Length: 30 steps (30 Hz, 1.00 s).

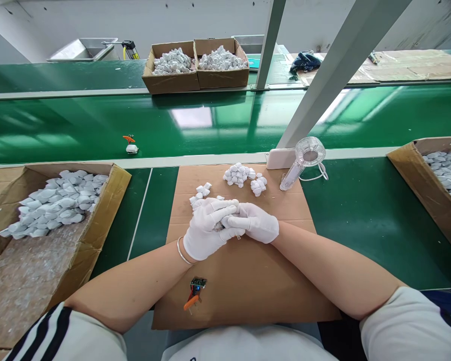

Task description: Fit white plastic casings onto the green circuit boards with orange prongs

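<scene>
My left hand and my right hand, both in white gloves, meet over the brown cardboard sheet. Their fingers are bent and closed together around a small whitish piece, mostly hidden by the gloves. Just beyond the fingers lie small white pieces in loose heaps: one group by my left hand, a larger heap behind, and a smaller heap beyond my right hand. Nearer my body, a small circuit board with an orange part rests on the cardboard.
A clear handheld fan stands by the slanted post. Boxes of white pieces sit at left, right and back. A white piece with an orange part lies on the green belt.
</scene>
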### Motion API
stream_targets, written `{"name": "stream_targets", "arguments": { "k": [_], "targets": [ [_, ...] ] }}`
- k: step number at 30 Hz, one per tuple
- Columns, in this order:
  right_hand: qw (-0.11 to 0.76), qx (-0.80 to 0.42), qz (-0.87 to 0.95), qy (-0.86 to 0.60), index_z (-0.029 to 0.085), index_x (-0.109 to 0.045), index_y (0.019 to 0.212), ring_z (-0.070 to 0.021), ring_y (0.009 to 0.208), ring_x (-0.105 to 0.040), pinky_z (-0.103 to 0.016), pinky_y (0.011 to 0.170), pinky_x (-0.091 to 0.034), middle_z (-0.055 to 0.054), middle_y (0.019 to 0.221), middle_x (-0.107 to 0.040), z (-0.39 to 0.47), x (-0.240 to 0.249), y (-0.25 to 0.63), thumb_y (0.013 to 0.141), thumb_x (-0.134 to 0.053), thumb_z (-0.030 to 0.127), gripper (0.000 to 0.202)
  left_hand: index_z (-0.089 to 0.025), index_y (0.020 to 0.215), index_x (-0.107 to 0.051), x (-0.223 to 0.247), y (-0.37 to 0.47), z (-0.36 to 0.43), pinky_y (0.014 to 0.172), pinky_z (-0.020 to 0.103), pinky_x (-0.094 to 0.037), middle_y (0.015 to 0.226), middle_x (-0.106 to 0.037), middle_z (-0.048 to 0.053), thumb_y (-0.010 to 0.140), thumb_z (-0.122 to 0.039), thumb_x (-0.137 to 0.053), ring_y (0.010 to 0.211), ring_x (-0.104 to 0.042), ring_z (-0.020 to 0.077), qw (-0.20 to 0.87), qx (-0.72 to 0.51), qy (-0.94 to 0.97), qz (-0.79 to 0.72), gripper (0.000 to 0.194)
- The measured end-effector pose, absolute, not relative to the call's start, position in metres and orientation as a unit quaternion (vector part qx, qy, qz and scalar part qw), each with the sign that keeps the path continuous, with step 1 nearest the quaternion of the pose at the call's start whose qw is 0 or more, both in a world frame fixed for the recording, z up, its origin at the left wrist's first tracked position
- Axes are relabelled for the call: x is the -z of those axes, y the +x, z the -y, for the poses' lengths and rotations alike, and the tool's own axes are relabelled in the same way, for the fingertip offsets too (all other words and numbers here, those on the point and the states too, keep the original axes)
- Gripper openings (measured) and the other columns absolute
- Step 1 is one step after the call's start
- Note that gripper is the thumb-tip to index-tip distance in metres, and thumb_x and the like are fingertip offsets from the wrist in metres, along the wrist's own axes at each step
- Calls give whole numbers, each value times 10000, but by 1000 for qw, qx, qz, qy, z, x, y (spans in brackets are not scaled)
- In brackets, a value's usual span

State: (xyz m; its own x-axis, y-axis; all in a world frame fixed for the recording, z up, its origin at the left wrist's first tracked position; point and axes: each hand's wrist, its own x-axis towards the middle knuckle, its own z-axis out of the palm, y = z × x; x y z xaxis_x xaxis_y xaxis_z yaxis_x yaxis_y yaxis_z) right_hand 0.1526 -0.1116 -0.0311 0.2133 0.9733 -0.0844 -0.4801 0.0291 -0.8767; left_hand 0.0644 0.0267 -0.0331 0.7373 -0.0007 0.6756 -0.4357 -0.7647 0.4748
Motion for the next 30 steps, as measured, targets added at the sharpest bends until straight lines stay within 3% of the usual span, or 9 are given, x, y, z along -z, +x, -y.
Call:
{"name": "stream_targets", "arguments": {
  "k": [9,15,20,23,30],
  "targets": [
    [645,-601,243,-406,103,-669,926,-239,1005,-603,-402,911,-469,-112,1002,-669,115,29,154,753,-715,304,269,-238,970,-593,29,65,-22,846,411,-520,1072,-681,57,700,-304,-716,934,-654,220,338,-317,877,130,304],
    [638,-571,283,-433,118,-632,833,-223,948,-594,-394,871,-464,-65,909,-647,114,27,153,689,-753,267,240,-247,952,-537,28,65,-23,832,396,-518,1030,-671,38,737,-233,-680,893,-643,180,360,-318,865,144,259],
    [626,-571,274,-455,118,-604,799,-202,906,-574,-360,816,-458,-57,874,-617,115,32,157,730,-721,268,203,-242,917,-533,29,65,-23,825,397,-524,1098,-639,51,684,-271,-742,944,-631,194,335,-309,880,133,314],
    [618,-589,295,-429,116,-611,813,-200,893,-572,-359,801,-464,-69,886,-618,117,36,161,764,-693,322,227,-225,887,-576,24,65,-22,853,415,-516,1157,-626,79,714,-261,-715,979,-621,208,346,-261,892,126,225],
    [583,-541,324,-512,153,-512,571,-166,753,-556,-329,740,-477,29,602,-513,115,34,152,658,-738,201,247,-231,791,-617,35,66,-26,821,436,-505,1051,-673,47,672,-220,-720,894,-588,203,345,-302,874,159,158]
  ]
}}
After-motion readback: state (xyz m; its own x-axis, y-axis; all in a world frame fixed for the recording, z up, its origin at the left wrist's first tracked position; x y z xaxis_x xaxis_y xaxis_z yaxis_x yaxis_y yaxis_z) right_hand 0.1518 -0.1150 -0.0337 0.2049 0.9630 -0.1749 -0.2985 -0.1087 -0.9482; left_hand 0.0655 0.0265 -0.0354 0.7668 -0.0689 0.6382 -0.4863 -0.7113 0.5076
